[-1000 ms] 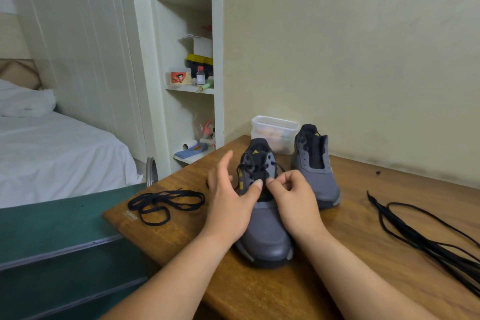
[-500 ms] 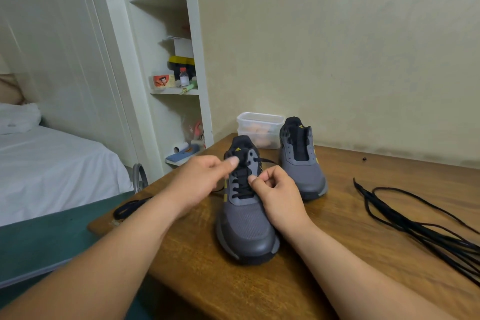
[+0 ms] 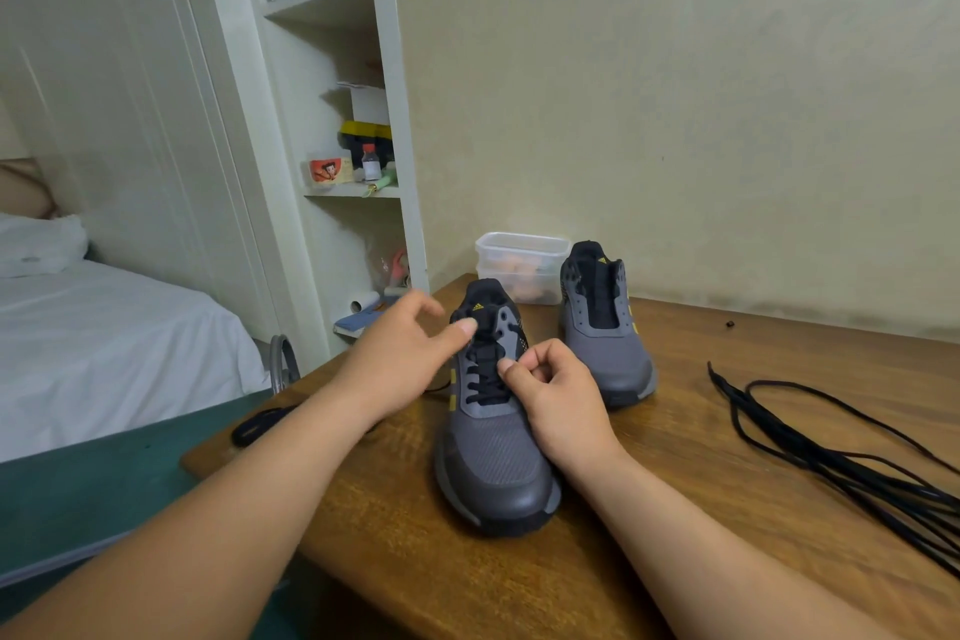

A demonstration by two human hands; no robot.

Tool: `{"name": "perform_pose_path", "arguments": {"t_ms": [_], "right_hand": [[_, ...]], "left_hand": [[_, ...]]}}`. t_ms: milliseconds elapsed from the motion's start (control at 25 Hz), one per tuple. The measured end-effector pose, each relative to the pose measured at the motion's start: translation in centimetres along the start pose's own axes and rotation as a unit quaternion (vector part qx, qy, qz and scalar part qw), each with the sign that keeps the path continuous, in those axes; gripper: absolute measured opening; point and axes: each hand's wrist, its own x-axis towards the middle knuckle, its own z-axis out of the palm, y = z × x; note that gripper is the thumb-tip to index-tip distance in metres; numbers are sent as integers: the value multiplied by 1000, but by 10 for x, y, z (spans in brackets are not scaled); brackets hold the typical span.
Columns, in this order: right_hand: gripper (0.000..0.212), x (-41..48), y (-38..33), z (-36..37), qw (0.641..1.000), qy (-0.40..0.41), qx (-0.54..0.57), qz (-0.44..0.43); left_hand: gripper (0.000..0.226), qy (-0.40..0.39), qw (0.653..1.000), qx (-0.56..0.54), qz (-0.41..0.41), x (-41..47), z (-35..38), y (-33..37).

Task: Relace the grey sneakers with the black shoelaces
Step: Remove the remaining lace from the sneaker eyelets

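Pinching black flat shoelace (image 3: 485, 374) with right hand (image 3: 558, 405), fingers curled, beside middle eyelets of near grey mesh sneaker (image 3: 493, 463).
Touching sneaker's collar with left hand (image 3: 400, 359) thumb tip, other fingers loosely bent; cannot tell whether lace caught there. Near sneaker toe-first toward viewer on brown wooden table (image 3: 675, 463); second grey sneaker (image 3: 605, 343) just behind, rightward, beside clear plastic lidded tub (image 3: 519, 250). Well apart at right, loose bundle of thin black laces (image 3: 878, 486); dark lace coil (image 3: 254, 426) at table's left edge.

Dim, soft, even light; wide-angle warp
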Motion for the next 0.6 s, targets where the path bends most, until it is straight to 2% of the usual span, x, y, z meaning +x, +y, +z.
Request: {"name": "perform_pose_path", "arguments": {"t_ms": [80, 160, 240, 320, 400, 480, 520, 560, 600], "right_hand": [[27, 0, 0, 0, 1000, -1, 1, 3], [26, 0, 0, 0, 1000, -1, -1, 7], [27, 0, -1, 0, 1000, 1, -3, 7], [27, 0, -1, 0, 1000, 3, -3, 6], [27, 0, -1, -1, 1000, 4, -6, 6], [27, 0, -1, -1, 1000, -1, -7, 8], [26, 0, -1, 0, 1000, -3, -5, 9], [26, 0, 0, 0, 1000, -2, -2, 10], [26, 0, 0, 0, 1000, 0, 1, 10]], "left_hand": [[44, -2, 993, 91, 78, 7, 3, 14], [32, -2, 979, 163, 119, 20, 7, 20], [17, -7, 972, 202, 122, 30, 7, 21], [19, -38, 970, 213, 113, 37, 6, 22], [21, -43, 984, 153, 85, 38, 7, 24], [19, 13, 998, -42, 33, 34, 6, 25], [19, 50, 986, -158, 7, 30, 4, 25], [20, 77, 970, -229, -12, 28, 3, 23], [21, 84, 968, -237, -5, 26, 3, 21]]}}
